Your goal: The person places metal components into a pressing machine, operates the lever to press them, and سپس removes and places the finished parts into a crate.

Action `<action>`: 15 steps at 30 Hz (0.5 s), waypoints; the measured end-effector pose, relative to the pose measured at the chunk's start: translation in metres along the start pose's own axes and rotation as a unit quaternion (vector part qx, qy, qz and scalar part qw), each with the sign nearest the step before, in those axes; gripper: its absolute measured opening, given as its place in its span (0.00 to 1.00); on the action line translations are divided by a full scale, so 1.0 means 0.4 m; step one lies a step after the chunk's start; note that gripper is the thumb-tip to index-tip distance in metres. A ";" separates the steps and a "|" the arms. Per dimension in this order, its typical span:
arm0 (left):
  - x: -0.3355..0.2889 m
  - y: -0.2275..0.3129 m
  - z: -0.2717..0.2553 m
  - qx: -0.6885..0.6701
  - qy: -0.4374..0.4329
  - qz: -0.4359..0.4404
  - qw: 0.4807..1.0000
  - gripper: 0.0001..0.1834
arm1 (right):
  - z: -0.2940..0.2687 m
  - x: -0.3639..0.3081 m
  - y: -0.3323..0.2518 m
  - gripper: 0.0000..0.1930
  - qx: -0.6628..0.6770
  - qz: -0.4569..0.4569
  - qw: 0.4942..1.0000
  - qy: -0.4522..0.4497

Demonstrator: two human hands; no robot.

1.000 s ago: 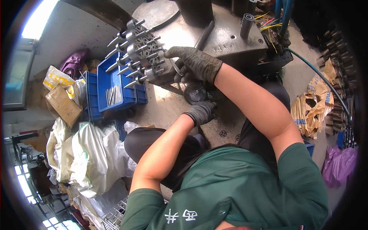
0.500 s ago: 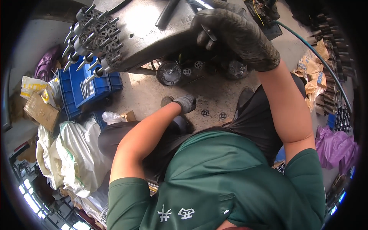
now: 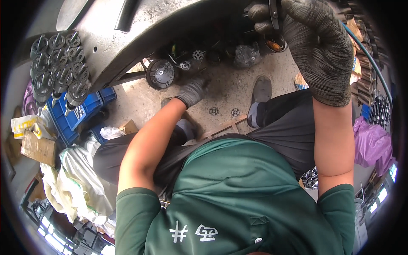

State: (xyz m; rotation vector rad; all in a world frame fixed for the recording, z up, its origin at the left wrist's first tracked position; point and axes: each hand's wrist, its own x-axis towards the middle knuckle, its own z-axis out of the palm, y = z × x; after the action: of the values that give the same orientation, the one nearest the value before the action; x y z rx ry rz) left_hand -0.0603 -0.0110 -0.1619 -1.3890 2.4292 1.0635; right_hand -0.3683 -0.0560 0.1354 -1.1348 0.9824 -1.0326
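My right hand point(image 3: 321, 53), in a dark knitted glove, is raised at the upper right beside the metal bench. Its fingers close round a slim dark metal tool point(image 3: 274, 15) with a rivet, its far end cut off by the frame. My left hand point(image 3: 192, 91), in a grey glove, reaches down over the floor below the bench; its fingers are dark and blurred, so I cannot tell what they hold. Near it are a round metal housing point(image 3: 160, 74) and a small slotted disc point(image 3: 185, 65). Several metal parts with shafts point(image 3: 59, 70) stand grouped at the bench's left end.
The grey metal bench point(image 3: 100, 36) has a curved front edge, with a dark bar point(image 3: 127, 15) on top. Blue crates point(image 3: 63, 121), a cardboard box point(image 3: 38, 147) and white sacks point(image 3: 83, 182) lie left. A clear plastic bag point(image 3: 247, 56) sits beneath the bench. At right, a hose point(image 3: 367, 57) hangs.
My right hand has moved right with the dark tool. My left hand has shifted left and farther forward. The view has swung, so the bench and its parts appear farther left.
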 end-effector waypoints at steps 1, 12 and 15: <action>-0.001 -0.013 -0.048 0.003 0.023 -0.019 1.000 0.21 | 0.002 -0.001 -0.001 0.29 -0.003 -0.001 1.000 -0.002; -0.137 -0.178 -0.257 0.016 0.103 -0.257 0.961 0.33 | 0.081 0.015 -0.004 0.28 0.026 -0.015 0.999 -0.043; -0.116 -0.162 -0.205 -0.045 0.275 -0.061 0.959 0.20 | 0.105 0.027 -0.014 0.28 0.048 -0.021 0.998 -0.047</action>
State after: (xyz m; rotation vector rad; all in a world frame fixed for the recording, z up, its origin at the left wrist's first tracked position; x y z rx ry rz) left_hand 0.0349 -0.0521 -0.1131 -2.0688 2.6182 0.8528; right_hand -0.3260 -0.0577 0.1466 -1.1186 0.8295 -1.0400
